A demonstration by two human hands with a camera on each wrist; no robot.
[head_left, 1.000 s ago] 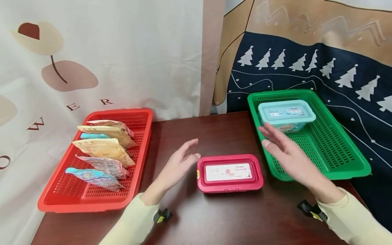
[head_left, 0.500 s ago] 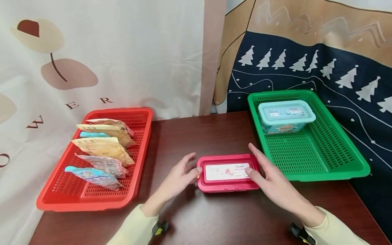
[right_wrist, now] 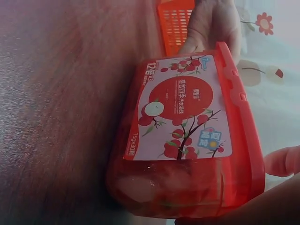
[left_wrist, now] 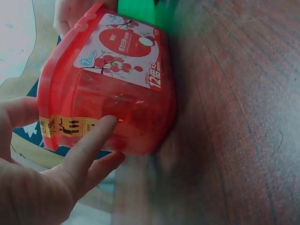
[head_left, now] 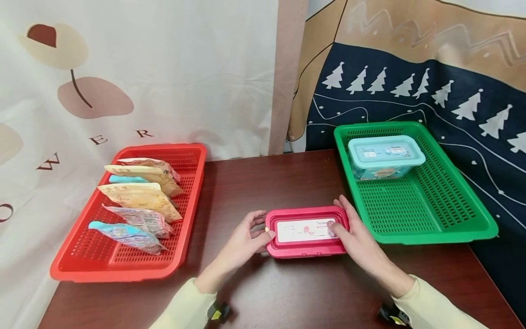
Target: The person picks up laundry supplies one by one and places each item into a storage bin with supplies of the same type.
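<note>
A red plastic box of laundry pods [head_left: 305, 231] with a closed lid and a white top label sits on the dark table between my hands. Its front label [right_wrist: 179, 105] shows red fruit on branches. My left hand [head_left: 241, 245] holds the box's left end, thumb on the lid rim and fingers against the side. In the left wrist view, those fingertips [left_wrist: 110, 123] lie beside a yellow seal [left_wrist: 70, 126] on the box. My right hand [head_left: 361, 244] grips the right end, thumb over the label's edge; its other fingers are partly hidden behind the box.
To the left stands a red basket [head_left: 192, 201] with several upright pouches [head_left: 139, 196]. A green basket [head_left: 419, 205] at the right holds a light blue lidded box [head_left: 386, 157] at its back. Printed curtains [head_left: 205, 77] hang behind the table [head_left: 287, 292].
My right hand has come down from beside the green basket to the red box's right end. My left hand has moved in slightly onto its left end. The box stays in place.
</note>
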